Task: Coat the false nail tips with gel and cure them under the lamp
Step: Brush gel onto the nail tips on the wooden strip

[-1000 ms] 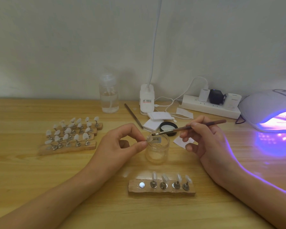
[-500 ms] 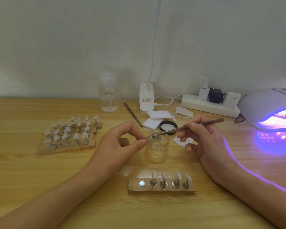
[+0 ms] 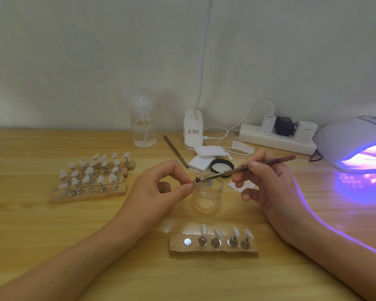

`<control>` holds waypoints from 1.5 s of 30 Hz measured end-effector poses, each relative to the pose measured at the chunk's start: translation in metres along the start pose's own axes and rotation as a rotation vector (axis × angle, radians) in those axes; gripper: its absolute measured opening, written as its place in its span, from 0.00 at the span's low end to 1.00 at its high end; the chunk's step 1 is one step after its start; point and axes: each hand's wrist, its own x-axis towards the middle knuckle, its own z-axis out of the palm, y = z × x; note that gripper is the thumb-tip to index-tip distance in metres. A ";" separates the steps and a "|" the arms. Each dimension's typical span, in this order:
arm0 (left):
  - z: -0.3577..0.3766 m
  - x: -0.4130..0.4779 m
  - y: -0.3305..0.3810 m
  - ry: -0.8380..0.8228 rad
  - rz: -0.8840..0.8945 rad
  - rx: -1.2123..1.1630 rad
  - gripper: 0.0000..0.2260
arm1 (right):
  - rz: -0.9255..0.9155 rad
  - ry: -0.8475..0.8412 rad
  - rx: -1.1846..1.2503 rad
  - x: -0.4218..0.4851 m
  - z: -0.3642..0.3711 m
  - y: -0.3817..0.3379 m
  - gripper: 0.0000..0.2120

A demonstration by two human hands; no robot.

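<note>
My left hand (image 3: 161, 187) pinches a small nail tip on its stand at the rim of the open glass gel jar (image 3: 207, 197); the tip is mostly hidden behind my fingertips. My right hand (image 3: 267, 181) grips a brown brush (image 3: 245, 169) whose bristles touch the pinched tip over the jar mouth. In front of the jar lies a wooden holder (image 3: 214, 246) with several clear tips on metal stands and one bare magnet at its left end. The UV lamp (image 3: 360, 144) glows purple at the right edge.
Wooden holders (image 3: 89, 190) with several white tips sit at the left. Behind the jar are its black lid (image 3: 221, 166), white pads (image 3: 201, 162), a metal tool (image 3: 175, 151), a clear pump bottle (image 3: 142, 122), a desk lamp base (image 3: 192, 129) and a power strip (image 3: 276, 137).
The brush has tilted lower and its bristles moved left onto the pinched tip at the jar rim. My left hand stayed almost still.
</note>
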 end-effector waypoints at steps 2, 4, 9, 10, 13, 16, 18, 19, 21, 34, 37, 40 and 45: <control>0.000 0.000 0.000 -0.004 0.005 -0.005 0.09 | 0.011 0.050 0.013 0.001 -0.002 0.001 0.14; 0.000 0.000 0.001 -0.007 0.005 -0.007 0.08 | -0.003 0.040 0.051 0.001 -0.001 0.000 0.11; -0.001 0.000 -0.001 -0.013 -0.003 0.004 0.06 | 0.004 0.009 0.008 0.000 0.000 0.001 0.11; -0.001 0.000 -0.001 -0.013 -0.009 0.003 0.06 | 0.005 0.027 0.021 0.000 -0.002 0.001 0.13; -0.001 0.000 -0.001 -0.012 -0.031 -0.008 0.06 | -0.013 0.010 0.069 0.001 -0.001 0.000 0.11; -0.001 0.000 0.000 -0.016 -0.035 -0.032 0.09 | -0.005 -0.014 0.039 -0.001 0.000 0.000 0.10; -0.001 0.000 0.000 -0.013 -0.038 -0.039 0.10 | 0.004 0.028 0.038 0.000 -0.001 0.001 0.13; -0.001 0.000 0.001 -0.012 -0.039 -0.041 0.10 | 0.000 0.034 0.052 0.000 -0.002 0.001 0.12; -0.001 0.000 0.001 -0.012 -0.041 -0.041 0.10 | -0.020 0.004 0.073 0.000 -0.002 -0.001 0.09; -0.001 0.000 0.001 -0.022 -0.057 -0.042 0.10 | -0.021 0.008 0.002 0.000 -0.001 0.001 0.14; 0.000 -0.001 0.001 -0.023 -0.056 -0.039 0.11 | -0.025 0.048 0.037 0.001 -0.002 0.001 0.16; -0.001 -0.001 0.002 -0.023 -0.058 -0.037 0.10 | -0.044 -0.023 0.042 0.000 0.000 -0.002 0.10; 0.000 -0.001 0.002 -0.021 -0.060 -0.047 0.10 | -0.022 0.046 0.004 0.000 -0.002 0.001 0.17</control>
